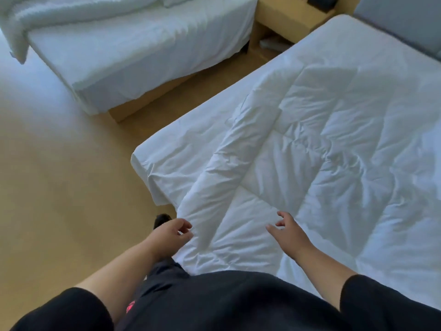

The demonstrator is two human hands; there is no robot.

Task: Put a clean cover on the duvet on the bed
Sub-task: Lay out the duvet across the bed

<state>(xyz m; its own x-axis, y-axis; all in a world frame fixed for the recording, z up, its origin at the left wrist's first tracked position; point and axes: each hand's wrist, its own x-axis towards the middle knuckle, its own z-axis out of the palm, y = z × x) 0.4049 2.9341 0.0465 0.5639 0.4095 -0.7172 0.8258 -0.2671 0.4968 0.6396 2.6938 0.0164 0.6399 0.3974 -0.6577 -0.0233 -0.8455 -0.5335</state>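
Observation:
A white quilted duvet [334, 144] lies spread over the near bed [167, 158], with its left side folded back on itself into a long ridge [229, 149]. My left hand [171, 232] hovers at the near corner of that fold, fingers loosely curled, right beside the fabric and holding nothing that I can see. My right hand [288, 231] hangs just above the duvet's near edge with fingers spread and relaxed. No separate cover is visible.
A second bed [133, 51] with a bunched white duvet [47, 13] stands across the tan floor [52, 175] at the upper left. A wooden nightstand [284, 17] sits between the beds. A grey headboard [405, 22] is at the upper right. My dark shoe [161, 219] is by the bed corner.

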